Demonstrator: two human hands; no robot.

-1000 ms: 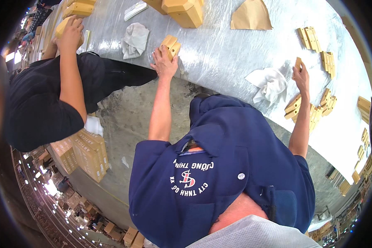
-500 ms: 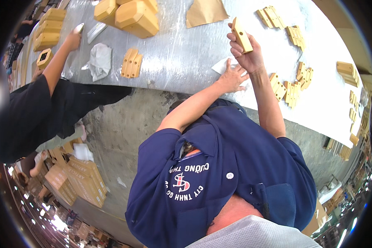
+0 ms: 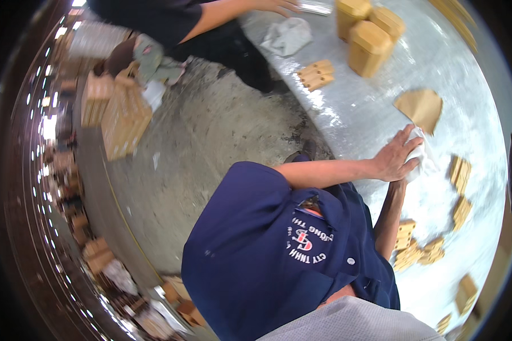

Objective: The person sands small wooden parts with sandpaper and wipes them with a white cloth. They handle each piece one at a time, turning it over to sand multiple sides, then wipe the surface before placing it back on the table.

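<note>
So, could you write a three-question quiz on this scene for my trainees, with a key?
1. What do the fingers of the left hand touch?
A) a hammer
B) a white cloth
C) a cardboard box

2. True or false: the brown paper lies on the table.

3. Which lies nearer the left hand: the brown paper or the tall blocks?

Key: 1. B; 2. true; 3. the brown paper.

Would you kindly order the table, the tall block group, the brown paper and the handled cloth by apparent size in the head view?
Table
Tall block group
Brown paper
Handled cloth: unsure, left hand partly covers it.
</note>
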